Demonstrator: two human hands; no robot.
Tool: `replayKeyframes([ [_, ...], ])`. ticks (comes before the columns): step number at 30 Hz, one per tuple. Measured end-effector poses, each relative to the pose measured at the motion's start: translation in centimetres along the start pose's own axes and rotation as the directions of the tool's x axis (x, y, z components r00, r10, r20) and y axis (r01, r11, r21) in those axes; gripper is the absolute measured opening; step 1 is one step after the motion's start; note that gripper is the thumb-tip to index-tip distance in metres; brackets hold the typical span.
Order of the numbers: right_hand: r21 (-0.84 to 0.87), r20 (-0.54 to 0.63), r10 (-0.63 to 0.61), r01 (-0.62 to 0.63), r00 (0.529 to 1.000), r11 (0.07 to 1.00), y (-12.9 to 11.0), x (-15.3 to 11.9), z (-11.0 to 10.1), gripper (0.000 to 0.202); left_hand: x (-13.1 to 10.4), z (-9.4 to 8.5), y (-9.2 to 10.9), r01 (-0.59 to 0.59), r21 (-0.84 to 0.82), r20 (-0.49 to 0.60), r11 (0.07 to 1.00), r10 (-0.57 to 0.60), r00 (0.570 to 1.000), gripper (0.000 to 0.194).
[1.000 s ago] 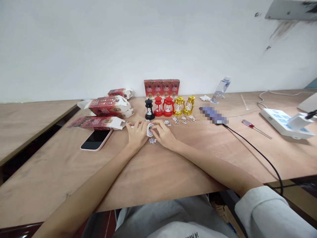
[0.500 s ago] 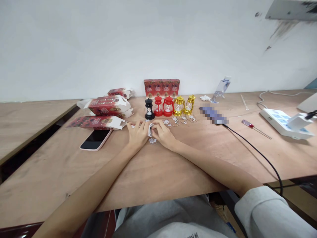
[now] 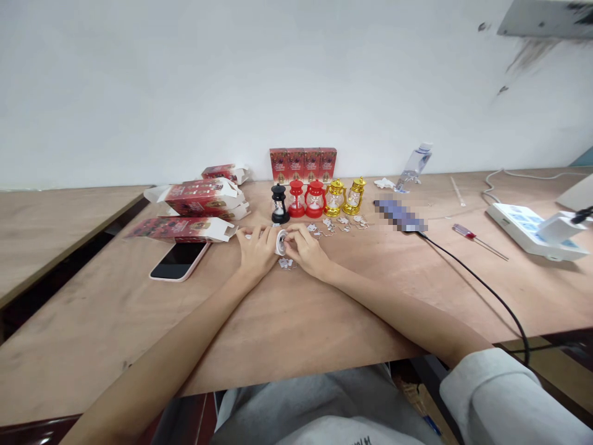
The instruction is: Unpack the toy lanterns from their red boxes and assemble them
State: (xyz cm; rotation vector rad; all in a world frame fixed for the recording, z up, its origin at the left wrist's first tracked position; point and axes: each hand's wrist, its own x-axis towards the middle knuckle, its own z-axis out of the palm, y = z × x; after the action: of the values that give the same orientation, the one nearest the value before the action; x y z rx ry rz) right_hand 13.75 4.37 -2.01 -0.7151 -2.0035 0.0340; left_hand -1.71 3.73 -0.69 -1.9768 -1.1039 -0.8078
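A small white lantern [image 3: 280, 242] lies on its side in my left hand [image 3: 257, 248], its round base turned to the right; my fingers cover most of its body. The fingertips of my right hand [image 3: 306, 248] pinch at the open base, and whatever small part they may hold is too small to make out. Just below the hands lies a small white tag with a wire hook [image 3: 286, 264]. Behind them stand a black lantern [image 3: 280, 205], two red lanterns [image 3: 315, 201] and two gold lanterns [image 3: 353, 198] in a row. Several more tags with hooks [image 3: 343, 222] lie in front of these.
Red printed boxes [image 3: 303, 165] stand against the wall; opened ones [image 3: 199, 198] lie at left beside a phone [image 3: 180, 262]. At right are a pixelated device [image 3: 399, 214] on a black cable, a screwdriver [image 3: 477, 240], a power strip [image 3: 535, 228] and a tilted bottle [image 3: 414, 167].
The white lantern's base has tilted slightly and shows a little more between my hands. Otherwise both hands stay in almost the same place.
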Motion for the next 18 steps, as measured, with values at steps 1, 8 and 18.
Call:
replayKeyframes([
  [1, 0.011, 0.000, 0.003, -0.003, 1.000, 1.000, -0.03, 0.02, -0.03, 0.007, 0.01, -0.04, 0.00, 0.002, -0.005, 0.002, 1.000, -0.002, 1.000, 0.012],
  [8, 0.035, 0.020, 0.023, -0.024, 1.000, 0.999, -0.19, 0.02, -0.30, 0.011, -0.12, 0.06, -0.07, 0.031, -0.034, 0.031, 0.999, -0.030, 0.999, 0.014],
  [18, -0.017, 0.087, 0.111, -0.110, 0.990, 0.994, -0.44, -0.01, -0.49, 0.013, -0.24, 0.30, -0.14, 0.042, -0.040, 0.039, 0.998, -0.041, 0.998, 0.017],
])
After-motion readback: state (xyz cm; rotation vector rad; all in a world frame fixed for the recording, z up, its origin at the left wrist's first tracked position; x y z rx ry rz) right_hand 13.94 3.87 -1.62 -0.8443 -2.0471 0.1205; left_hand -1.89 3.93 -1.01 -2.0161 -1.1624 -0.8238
